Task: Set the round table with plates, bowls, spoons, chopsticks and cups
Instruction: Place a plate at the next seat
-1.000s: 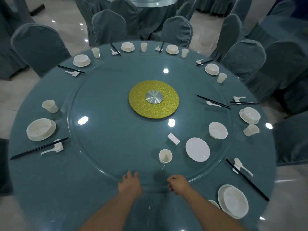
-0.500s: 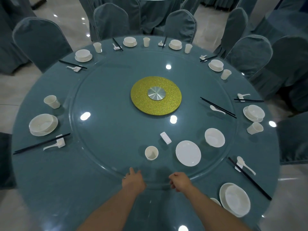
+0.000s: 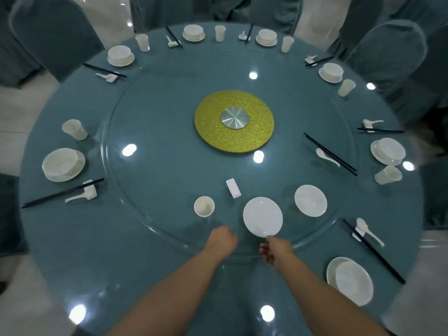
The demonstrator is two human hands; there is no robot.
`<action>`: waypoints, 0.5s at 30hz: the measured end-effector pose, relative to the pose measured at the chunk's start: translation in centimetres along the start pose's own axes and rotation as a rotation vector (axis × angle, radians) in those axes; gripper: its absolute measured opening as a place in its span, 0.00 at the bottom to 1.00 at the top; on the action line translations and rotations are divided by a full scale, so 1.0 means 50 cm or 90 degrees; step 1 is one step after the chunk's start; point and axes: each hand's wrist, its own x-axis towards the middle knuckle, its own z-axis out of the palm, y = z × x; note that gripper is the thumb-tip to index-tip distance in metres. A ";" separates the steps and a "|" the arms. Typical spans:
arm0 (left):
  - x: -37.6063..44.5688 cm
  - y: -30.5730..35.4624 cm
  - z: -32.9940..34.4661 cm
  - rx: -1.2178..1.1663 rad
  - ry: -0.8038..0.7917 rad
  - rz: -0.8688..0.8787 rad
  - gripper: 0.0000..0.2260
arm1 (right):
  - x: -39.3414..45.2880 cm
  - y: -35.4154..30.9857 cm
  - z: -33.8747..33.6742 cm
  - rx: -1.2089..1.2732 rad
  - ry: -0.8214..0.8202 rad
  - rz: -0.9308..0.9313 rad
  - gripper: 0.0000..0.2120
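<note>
The white plate [image 3: 262,216] sits just past the right hand's [image 3: 276,250] loosely curled fingers, which hold nothing. The left hand [image 3: 221,241] is curled, also empty. The plate looks smooth, hard and breakable; its near rim seems best to pinch.

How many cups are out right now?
7 cups: one on the turntable, one left, three far, two right. Another may hide behind the right arm.

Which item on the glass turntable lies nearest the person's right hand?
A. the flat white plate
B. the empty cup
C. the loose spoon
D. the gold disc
A: the right hand sits at the near rim of the flat white plate; the cup, spoon and gold disc lie farther off.
</note>
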 end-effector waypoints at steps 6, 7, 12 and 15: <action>0.043 -0.002 -0.003 -0.079 0.049 -0.045 0.09 | 0.044 -0.016 0.005 -0.050 0.031 -0.008 0.09; 0.049 -0.005 -0.004 -0.082 0.057 -0.050 0.10 | 0.049 -0.017 0.007 -0.060 0.035 -0.011 0.09; 0.082 -0.023 -0.011 -0.138 0.083 -0.072 0.12 | 0.067 -0.021 0.026 -0.129 0.036 -0.055 0.11; 0.091 -0.033 -0.013 -0.180 0.103 -0.075 0.10 | 0.062 -0.019 0.043 -0.174 0.018 -0.076 0.08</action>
